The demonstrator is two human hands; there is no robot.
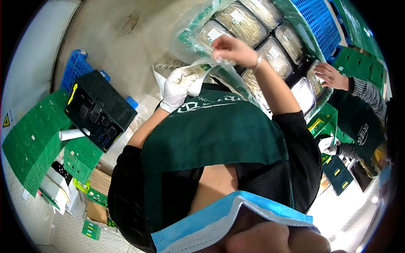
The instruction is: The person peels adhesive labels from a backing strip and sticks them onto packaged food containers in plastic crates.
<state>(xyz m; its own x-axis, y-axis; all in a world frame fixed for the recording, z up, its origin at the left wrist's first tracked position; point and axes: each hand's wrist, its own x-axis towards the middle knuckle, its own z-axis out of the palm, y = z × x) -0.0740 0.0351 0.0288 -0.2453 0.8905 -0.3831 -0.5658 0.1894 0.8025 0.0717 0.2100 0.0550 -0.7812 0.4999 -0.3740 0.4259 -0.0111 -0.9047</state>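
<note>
My left hand point(177, 87), in a white glove, is closed on a strip of labels point(195, 86), white with a green printed patch, in front of the dark green apron. My bare right hand point(235, 51) is over the near left edge of a crate lined with clear plastic film point(185, 36). Its fingers are bent and blurred, so whether they hold anything cannot be made out. Beneath and beyond it sit several black trays of pale, thin strands under film, such as one labelled tray point(242, 23). Some trays bear white labels.
A co-worker's hand point(331, 76) touches a tray at the crate's right end; their gloved other hand point(332, 149) is lower down. Blue crates point(316, 25) stand beyond. On the left, a black crate point(99, 109) holds dark objects, near green crates point(38, 135) and a white roll point(74, 134).
</note>
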